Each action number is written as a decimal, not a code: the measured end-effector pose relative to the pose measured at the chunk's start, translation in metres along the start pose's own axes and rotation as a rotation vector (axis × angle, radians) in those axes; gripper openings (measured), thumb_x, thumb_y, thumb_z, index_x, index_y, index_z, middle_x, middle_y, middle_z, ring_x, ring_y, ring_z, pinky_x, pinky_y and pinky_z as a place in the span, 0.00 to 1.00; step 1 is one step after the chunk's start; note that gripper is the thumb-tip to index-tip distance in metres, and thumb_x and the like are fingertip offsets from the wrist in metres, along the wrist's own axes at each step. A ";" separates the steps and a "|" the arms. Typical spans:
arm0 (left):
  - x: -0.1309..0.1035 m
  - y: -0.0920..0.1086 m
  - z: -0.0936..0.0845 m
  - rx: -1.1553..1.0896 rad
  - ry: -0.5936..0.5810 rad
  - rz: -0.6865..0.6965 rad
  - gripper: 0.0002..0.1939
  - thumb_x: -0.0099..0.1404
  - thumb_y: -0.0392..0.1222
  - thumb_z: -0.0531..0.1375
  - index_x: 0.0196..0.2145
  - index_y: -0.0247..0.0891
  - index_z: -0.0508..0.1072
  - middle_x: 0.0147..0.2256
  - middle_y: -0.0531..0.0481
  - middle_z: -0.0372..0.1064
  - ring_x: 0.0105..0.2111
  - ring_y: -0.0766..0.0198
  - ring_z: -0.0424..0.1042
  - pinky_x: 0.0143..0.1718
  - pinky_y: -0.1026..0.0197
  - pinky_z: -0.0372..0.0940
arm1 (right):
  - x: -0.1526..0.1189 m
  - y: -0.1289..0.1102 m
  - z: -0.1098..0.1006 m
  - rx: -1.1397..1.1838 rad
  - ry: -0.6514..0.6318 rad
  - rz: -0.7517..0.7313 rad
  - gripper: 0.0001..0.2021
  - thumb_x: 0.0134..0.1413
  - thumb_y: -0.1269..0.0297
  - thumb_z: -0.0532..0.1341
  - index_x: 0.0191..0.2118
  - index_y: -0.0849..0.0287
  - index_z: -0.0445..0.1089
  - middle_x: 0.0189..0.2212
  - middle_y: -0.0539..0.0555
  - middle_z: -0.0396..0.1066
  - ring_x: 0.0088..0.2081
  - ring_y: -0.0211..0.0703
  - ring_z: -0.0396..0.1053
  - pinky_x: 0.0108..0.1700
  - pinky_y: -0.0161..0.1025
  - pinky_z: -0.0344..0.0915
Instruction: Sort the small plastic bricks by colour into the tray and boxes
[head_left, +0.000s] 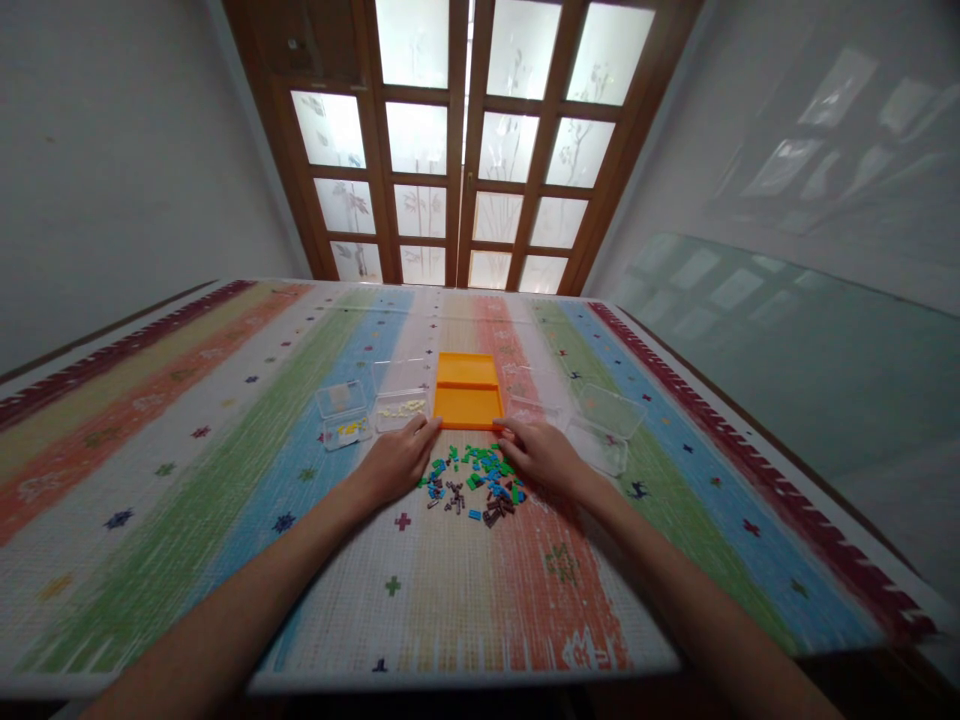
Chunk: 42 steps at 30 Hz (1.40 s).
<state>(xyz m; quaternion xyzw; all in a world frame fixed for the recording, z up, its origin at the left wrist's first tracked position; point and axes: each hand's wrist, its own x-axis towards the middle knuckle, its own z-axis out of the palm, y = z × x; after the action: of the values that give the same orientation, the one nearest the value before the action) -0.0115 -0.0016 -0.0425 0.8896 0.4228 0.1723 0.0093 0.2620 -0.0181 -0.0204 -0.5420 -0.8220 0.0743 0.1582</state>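
An orange plastic box lies open on the table, its two shallow halves hinged one behind the other. My left hand grips the near left corner with its fingertips. At the near right corner, my right hand holds the same box, its fingers partly hidden from this angle. Between my wrists, just in front of the box, is a loose pile of small building bricks in green, blue, brown and grey.
Left of the box are two open clear cases, one with yellow pieces, the other with cream pieces. More open clear cases stand on the right. A striped cloth covers the table; wooden doors stand beyond.
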 end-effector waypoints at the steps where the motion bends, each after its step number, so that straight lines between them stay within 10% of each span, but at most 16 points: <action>1: 0.000 0.000 -0.001 -0.003 0.004 0.000 0.20 0.73 0.37 0.46 0.59 0.38 0.63 0.47 0.40 0.69 0.40 0.57 0.76 0.43 0.56 0.72 | 0.002 0.000 0.000 -0.004 -0.009 -0.006 0.18 0.64 0.63 0.55 0.55 0.60 0.72 0.38 0.59 0.79 0.39 0.45 0.74 0.41 0.37 0.63; 42: -0.012 0.011 -0.018 -0.296 0.078 0.149 0.15 0.74 0.39 0.49 0.51 0.39 0.72 0.42 0.44 0.69 0.39 0.61 0.72 0.43 0.58 0.69 | -0.030 0.008 -0.015 0.321 -0.084 -0.183 0.15 0.63 0.63 0.55 0.43 0.58 0.79 0.29 0.52 0.78 0.26 0.37 0.69 0.32 0.33 0.60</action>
<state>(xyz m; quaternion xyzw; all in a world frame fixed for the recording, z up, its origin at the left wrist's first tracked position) -0.0159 -0.0196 -0.0268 0.9001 0.3255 0.2675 0.1109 0.2848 -0.0431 -0.0143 -0.4293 -0.8513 0.2125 0.2141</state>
